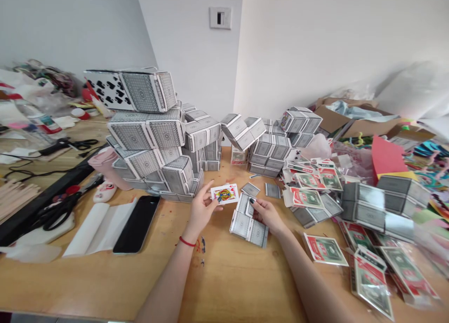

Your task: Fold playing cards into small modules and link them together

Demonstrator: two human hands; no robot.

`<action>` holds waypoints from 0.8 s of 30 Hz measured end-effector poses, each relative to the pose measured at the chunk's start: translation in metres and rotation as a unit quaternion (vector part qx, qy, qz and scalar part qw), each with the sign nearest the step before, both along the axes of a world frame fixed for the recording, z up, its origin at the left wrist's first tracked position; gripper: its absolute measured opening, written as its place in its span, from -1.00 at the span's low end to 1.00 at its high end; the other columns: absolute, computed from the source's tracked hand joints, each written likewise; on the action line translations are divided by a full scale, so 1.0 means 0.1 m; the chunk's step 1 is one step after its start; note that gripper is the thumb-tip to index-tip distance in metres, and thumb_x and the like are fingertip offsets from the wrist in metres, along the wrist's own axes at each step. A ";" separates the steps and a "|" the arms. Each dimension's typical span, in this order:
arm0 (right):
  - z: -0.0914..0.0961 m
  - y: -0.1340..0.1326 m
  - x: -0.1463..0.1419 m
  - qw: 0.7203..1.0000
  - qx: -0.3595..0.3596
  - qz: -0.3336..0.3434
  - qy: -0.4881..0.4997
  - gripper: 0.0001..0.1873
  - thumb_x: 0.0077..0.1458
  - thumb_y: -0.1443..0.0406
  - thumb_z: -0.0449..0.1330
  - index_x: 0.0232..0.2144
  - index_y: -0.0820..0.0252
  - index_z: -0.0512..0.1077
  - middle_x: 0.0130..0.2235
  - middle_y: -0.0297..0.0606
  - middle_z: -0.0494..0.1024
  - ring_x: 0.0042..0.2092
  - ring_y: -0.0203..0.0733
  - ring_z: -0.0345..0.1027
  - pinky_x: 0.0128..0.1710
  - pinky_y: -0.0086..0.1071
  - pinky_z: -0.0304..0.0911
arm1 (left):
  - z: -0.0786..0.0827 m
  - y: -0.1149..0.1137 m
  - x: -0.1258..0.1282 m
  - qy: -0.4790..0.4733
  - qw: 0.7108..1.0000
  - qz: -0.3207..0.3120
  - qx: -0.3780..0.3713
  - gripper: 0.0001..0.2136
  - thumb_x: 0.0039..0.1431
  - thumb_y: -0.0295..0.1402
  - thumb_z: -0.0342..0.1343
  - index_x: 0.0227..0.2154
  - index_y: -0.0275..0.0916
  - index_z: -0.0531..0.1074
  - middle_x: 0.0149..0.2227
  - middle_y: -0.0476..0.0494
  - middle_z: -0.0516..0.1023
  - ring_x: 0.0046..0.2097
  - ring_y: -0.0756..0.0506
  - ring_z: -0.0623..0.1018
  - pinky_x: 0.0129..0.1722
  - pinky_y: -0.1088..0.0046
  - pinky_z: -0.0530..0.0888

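Note:
Between thumb and fingers my left hand (205, 202) pinches a playing card (228, 194), a face card turned toward me. A red cord circles that wrist. My right hand (265, 214) grips a small folded-card block (245, 222) made of joined playing cards, their grey patterned backs outward. The held card is close to the block's upper left; I cannot tell whether they touch. Just beyond the block, loose cards (272, 190) lie on the wooden table (231, 285). Behind my left hand rises a tall stack of card blocks (150, 135).
More card blocks (271, 147) stand behind my right hand. Red and green card boxes (326, 250) are scattered at the right, beside a larger card piece (375, 206). A black phone (136, 223), white paper (94, 229) and black-handled scissors (63, 206) lie at the left.

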State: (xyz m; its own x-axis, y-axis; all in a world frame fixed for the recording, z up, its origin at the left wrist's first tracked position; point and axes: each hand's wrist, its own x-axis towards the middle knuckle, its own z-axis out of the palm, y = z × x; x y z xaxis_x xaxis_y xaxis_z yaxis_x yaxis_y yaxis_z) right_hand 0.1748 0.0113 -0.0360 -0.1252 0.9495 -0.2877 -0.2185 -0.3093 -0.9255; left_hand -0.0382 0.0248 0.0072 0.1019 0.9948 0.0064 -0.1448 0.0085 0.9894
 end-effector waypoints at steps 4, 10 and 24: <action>0.01 0.00 0.01 1.000 -0.001 0.002 0.006 -0.63 -0.23 0.04 0.22 -0.44 0.20 0.38 -0.58 -0.33 0.42 -0.48 -0.24 0.34 -0.50 -0.41 0.24 | -0.03 0.01 -0.01 0.000 1.000 -0.009 -0.001 -0.51 -0.08 -0.43 0.07 -0.01 -0.24 0.20 -0.17 -0.22 0.46 -0.28 -0.12 0.53 -0.45 0.42 0.53; 0.05 -0.02 0.01 1.000 0.001 0.007 0.029 -0.68 -0.21 0.07 0.23 -0.46 0.19 0.39 -0.53 -0.32 0.46 -0.47 -0.24 0.35 -0.44 -0.40 0.26 | -0.05 0.01 -0.01 0.019 1.000 -0.006 0.005 -0.51 -0.08 -0.44 0.07 -0.01 -0.22 0.20 -0.14 -0.22 0.45 -0.26 -0.11 0.52 -0.44 0.43 0.53; 0.05 0.00 0.02 1.000 0.005 -0.009 0.025 -0.66 -0.22 0.07 0.23 -0.45 0.21 0.39 -0.55 -0.32 0.43 -0.49 -0.25 0.33 -0.45 -0.39 0.26 | -0.03 0.00 0.00 -0.005 1.000 0.006 -0.014 -0.51 -0.10 -0.43 0.09 -0.02 -0.23 0.23 -0.15 -0.20 0.47 -0.30 -0.10 0.54 -0.44 0.43 0.53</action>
